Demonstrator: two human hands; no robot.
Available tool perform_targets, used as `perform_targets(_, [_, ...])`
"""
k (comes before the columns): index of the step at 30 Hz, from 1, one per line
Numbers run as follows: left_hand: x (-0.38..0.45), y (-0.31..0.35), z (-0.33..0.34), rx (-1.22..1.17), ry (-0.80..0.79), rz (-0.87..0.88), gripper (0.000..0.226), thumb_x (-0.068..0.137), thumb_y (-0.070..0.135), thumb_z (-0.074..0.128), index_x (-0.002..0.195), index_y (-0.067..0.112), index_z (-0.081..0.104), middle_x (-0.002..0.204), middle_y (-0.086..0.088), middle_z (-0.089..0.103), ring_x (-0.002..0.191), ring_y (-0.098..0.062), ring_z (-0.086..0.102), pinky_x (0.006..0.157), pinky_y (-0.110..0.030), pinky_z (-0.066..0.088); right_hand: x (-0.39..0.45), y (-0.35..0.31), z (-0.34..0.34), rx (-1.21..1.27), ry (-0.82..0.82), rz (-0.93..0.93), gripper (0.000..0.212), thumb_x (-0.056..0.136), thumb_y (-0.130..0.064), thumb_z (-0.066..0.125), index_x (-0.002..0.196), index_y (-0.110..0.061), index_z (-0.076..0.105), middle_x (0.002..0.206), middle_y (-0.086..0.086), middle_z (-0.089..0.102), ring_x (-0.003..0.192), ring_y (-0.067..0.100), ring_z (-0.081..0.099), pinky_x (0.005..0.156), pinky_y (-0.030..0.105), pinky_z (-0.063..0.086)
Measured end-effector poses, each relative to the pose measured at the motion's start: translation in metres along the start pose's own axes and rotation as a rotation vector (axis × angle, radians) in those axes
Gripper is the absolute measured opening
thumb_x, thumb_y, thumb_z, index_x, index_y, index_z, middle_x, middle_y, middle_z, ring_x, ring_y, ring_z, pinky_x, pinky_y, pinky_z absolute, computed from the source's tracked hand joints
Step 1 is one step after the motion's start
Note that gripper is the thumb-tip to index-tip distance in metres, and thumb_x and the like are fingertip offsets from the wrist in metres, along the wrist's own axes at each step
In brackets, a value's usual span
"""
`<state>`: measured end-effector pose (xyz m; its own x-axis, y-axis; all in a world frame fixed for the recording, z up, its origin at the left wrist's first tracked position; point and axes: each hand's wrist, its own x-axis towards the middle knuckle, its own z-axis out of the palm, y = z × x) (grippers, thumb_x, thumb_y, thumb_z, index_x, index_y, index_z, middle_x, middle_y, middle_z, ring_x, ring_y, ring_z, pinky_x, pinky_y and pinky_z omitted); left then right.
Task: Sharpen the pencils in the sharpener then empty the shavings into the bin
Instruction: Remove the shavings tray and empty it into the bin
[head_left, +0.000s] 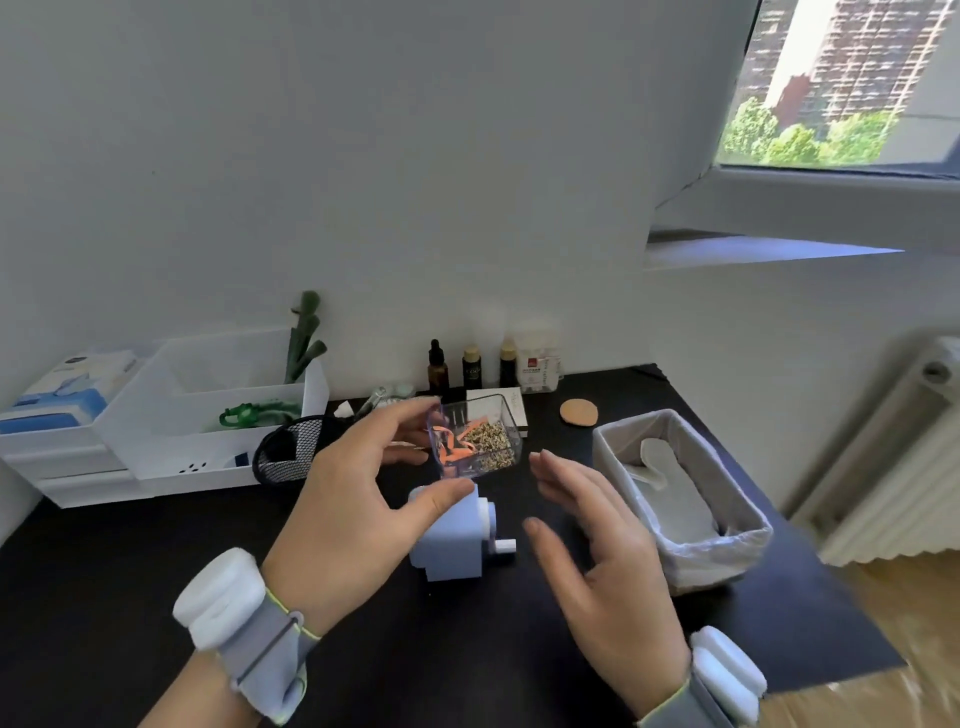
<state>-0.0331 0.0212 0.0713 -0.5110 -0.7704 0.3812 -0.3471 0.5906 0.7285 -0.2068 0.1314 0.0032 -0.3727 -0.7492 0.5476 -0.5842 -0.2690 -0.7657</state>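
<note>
The sharpening stage looks finished: the clear shavings drawer (475, 441) is out of the pale blue sharpener (454, 535) and held up at centre frame, above the desk (156, 597). The left hand (353, 499) pinches it, thumb on the near edge and fingers curled round the far side. The drawer holds orange curls and a heap of speckled shavings, so the emptying is not yet done. The right hand (597, 561) hovers just right of the drawer, its grip spread and holding nothing. The bin (680, 499), lined with a plastic bag, stands on the desk at centre right, near but apart from the drawer; what is left is to carry the drawer over it and tip.

Counted: one sharpener, one drawer, one bin, two hands. No pencils show plainly; they may lie in the black mesh holder (291, 452) at left centre, but that is too dark to tell.
</note>
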Motion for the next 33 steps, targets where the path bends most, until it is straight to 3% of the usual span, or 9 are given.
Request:
perform_targets(5, [0.019,0.021,0.029,-0.022,-0.063,0.061,0.063,0.074,0.028,0.082,0.131,0.031,0.054,0.115,0.022,0.062,0.103,0.003,0.062,0.084,-0.002,0.043,0.006,-0.01,-0.036,0.104,0.145,-0.028,0.043,0.086,-0.004,0.064,0.128,-0.011,0.059,0.126,-0.001,0.061,0.116,0.02,0.062,0.095,0.037,0.052])
perform_targets(12, [0.036,0.038,0.06,-0.032,-0.141,0.163,0.063,0.076,0.019,0.082,0.133,0.022,0.055,0.116,0.014,0.061,0.097,-0.001,0.063,0.081,-0.002,0.043,0.013,0.002,-0.077,-0.018,0.266,-0.048,0.038,0.087,0.001,0.064,0.123,-0.01,0.063,0.123,0.001,0.064,0.112,0.023,0.064,0.094,0.045,0.051])
perform_targets(17, [0.052,0.042,0.08,0.087,-0.206,0.299,0.064,0.077,0.022,0.082,0.134,0.019,0.054,0.118,0.007,0.06,0.094,-0.006,0.062,0.086,-0.011,0.048,0.019,0.016,-0.098,-0.195,0.315,-0.047,0.034,0.088,0.006,0.063,0.12,-0.007,0.064,0.116,0.001,0.066,0.108,0.014,0.064,0.096,0.033,0.05])
perform_targets(20, [0.059,0.041,0.093,0.157,-0.247,0.376,0.065,0.078,0.022,0.08,0.136,0.018,0.052,0.124,0.006,0.057,0.106,-0.007,0.057,0.09,-0.016,0.049,0.02,0.029,-0.104,-0.315,0.352,-0.009,0.032,0.089,-0.002,0.055,0.119,-0.008,0.066,0.115,0.0,0.067,0.106,0.013,0.063,0.096,0.024,0.046])
perform_targets(23, [0.063,0.041,0.103,0.212,-0.273,0.434,0.066,0.079,0.023,0.078,0.139,0.018,0.049,0.129,0.006,0.055,0.117,-0.01,0.053,0.097,-0.027,0.049,0.019,0.041,-0.104,-0.36,0.368,0.062,0.032,0.088,0.004,0.058,0.116,-0.008,0.067,0.113,0.001,0.069,0.105,0.017,0.064,0.096,0.026,0.045])
perform_targets(27, [0.067,0.047,0.111,0.305,-0.279,0.507,0.067,0.079,0.021,0.078,0.139,0.016,0.049,0.132,0.002,0.054,0.122,-0.016,0.051,0.105,-0.029,0.044,0.018,0.05,-0.103,-0.376,0.354,0.135,0.032,0.085,0.009,0.061,0.111,-0.007,0.07,0.108,0.001,0.071,0.1,0.015,0.065,0.093,0.011,0.042])
perform_targets(29, [0.067,0.05,0.115,0.354,-0.278,0.536,0.067,0.079,0.019,0.079,0.139,0.016,0.049,0.132,0.001,0.054,0.122,-0.018,0.051,0.103,-0.034,0.047,0.016,0.052,-0.103,-0.373,0.354,0.139,0.03,0.086,0.008,0.061,0.109,-0.008,0.071,0.105,0.001,0.072,0.097,0.013,0.065,0.091,0.008,0.041])
perform_targets(33, [0.069,0.049,0.121,0.465,-0.3,0.629,0.07,0.078,0.012,0.078,0.138,0.019,0.045,0.13,0.0,0.052,0.117,-0.021,0.053,0.081,-0.041,0.058,0.015,0.056,-0.103,-0.375,0.374,0.118,0.024,0.09,0.0,0.058,0.107,-0.01,0.072,0.103,-0.001,0.072,0.097,0.011,0.066,0.091,0.015,0.045])
